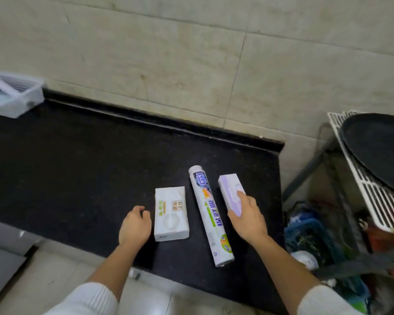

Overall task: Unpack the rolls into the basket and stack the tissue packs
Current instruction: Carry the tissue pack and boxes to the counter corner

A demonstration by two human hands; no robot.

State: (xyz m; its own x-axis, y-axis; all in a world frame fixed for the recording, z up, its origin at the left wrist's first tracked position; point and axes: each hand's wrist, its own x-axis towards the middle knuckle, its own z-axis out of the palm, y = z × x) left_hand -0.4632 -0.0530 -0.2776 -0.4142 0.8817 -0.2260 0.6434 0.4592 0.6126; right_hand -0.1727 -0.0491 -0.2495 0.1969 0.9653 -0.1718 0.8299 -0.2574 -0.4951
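on the black counter [77, 160] three things lie side by side near its right end: a white tissue pack [171, 217] on the left, a long wrapped roll [210, 214] in the middle, and a lilac tissue pack [231, 189] on the right. the right hand [248, 214] lies over the near end of the lilac pack, fingers spread on its top and thumb at its side, so it looks to be taking hold, though i cannot tell if the grip has closed. the left hand [135, 223] hovers just beside the white pack, fingers loosely curled, holding nothing and apart from it.

the white basket [16, 96] sits far off at the left, by the wall, well apart from everything else.

this looks like the stacking step. next the lilac pack would need lifting over the roll and setting squarely on the white one, the left hand steadying that. the roll lies between them and could get knocked; it has yet to go to the basket.
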